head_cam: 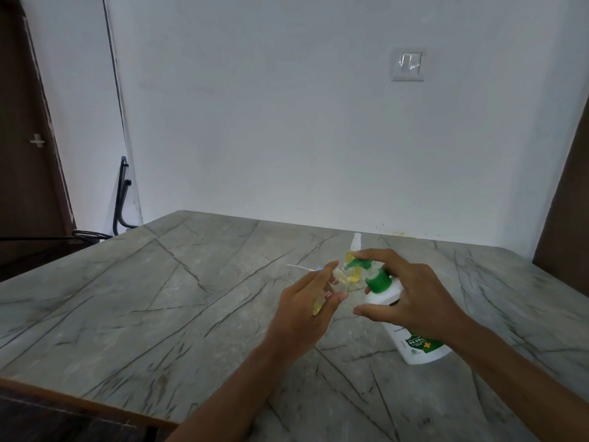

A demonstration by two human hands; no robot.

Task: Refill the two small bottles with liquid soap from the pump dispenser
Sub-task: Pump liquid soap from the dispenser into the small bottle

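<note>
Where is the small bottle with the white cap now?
In the head view, right of centre: the capped bottle stands on the table, just behind the green pump, towards the wall.

Soft, cool, even light is filling the room and rendering the white wall (302, 122) flat and bluish-grey. The grey table (159, 298) is showing moderately bright, with only faint, soft-edged shadows. A small glint is showing on the switch plate (408, 65). The whole frame is looking slightly soft, and the small bottle (343, 275) in the left hand (306, 301) is blurring most. Wide-angle distortion is tilting the dark door (28, 138) and the dark panel (570, 186) at the 2 side edges inward.
</note>
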